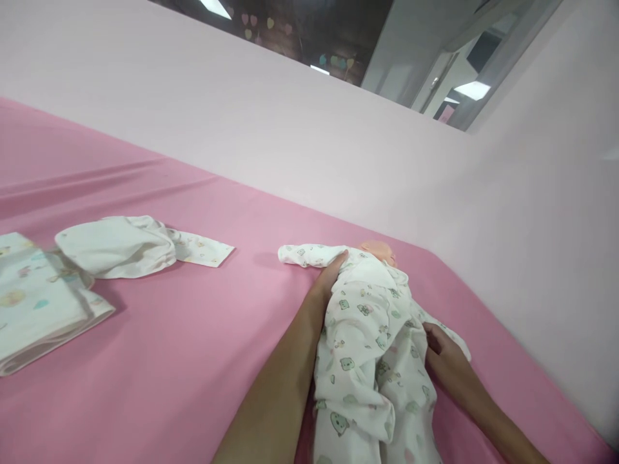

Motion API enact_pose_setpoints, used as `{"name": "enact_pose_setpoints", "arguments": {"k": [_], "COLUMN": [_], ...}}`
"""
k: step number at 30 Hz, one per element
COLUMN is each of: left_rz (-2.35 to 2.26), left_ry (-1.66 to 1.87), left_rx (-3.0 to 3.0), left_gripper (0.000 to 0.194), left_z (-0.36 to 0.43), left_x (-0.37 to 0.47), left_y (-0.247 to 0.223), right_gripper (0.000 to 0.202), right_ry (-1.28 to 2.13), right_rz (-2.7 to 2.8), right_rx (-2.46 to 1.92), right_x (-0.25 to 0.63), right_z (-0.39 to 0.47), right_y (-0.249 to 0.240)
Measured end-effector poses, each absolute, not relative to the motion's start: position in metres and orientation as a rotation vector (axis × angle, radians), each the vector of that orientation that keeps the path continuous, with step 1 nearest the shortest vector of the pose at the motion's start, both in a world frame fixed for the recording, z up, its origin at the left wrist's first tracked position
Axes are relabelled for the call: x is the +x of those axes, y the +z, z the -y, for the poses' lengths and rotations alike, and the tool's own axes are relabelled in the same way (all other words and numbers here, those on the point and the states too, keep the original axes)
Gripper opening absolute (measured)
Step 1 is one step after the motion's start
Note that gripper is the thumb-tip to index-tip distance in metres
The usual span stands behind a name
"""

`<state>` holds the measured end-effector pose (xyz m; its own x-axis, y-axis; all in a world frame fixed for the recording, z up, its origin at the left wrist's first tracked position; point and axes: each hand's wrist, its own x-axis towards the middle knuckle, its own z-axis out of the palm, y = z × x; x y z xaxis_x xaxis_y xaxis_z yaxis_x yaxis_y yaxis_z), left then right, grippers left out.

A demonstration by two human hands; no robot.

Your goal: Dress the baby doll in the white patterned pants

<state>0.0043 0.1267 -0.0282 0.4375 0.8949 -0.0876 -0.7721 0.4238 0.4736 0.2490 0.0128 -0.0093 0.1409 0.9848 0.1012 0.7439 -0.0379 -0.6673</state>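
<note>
A baby doll lies on the pink surface in a white baby outfit (358, 335) printed with small green bears. Only the top of the doll's head (380, 250) shows past the collar. My left hand (333, 269) is at the doll's upper side, below the outstretched sleeve (309, 255); its thumb lies along the outfit and its other fingers are hidden under it. On the opposite side, my right hand (442, 351) has curled fingers closed on the outfit's edge, beside the other sleeve (452, 336). The legs of the outfit are loose and wrinkled towards me.
A crumpled white cloth item (120, 248) with a printed flap lies to the left. Beside it is a folded printed cloth (39, 303). A pale wall (242, 122) borders the pink surface (193, 354) at the back and right, with a window (290, 32) above.
</note>
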Motion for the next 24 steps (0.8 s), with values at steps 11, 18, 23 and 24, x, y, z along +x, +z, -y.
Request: {"name": "enact_pose_setpoints", "arguments": {"k": [11, 18, 23, 24], "left_rz": [-0.546, -1.225, -1.503, -1.521], "left_ry": [1.068, 0.974, 0.929, 0.923], "left_rx": [0.669, 1.518, 2.269, 2.345], "left_gripper": [0.035, 0.038, 0.027, 0.027], "left_z": [-0.11, -0.092, -0.086, -0.086], "left_x": [-0.013, -0.053, -0.049, -0.046], "left_y": [-0.026, -0.001, 0.016, 0.017], "right_gripper": [0.026, 0.024, 0.029, 0.025], "right_ry": [0.277, 0.208, -0.071, -0.165], "right_rz": [1.524, 1.387, 1.798, 1.878], "right_rx": [-1.735, -1.651, -1.488, -1.435], "right_x": [0.241, 0.221, 0.219, 0.223], "right_z": [-0.053, -0.034, -0.013, -0.012], "right_y": [0.014, 0.058, 0.029, 0.018]}}
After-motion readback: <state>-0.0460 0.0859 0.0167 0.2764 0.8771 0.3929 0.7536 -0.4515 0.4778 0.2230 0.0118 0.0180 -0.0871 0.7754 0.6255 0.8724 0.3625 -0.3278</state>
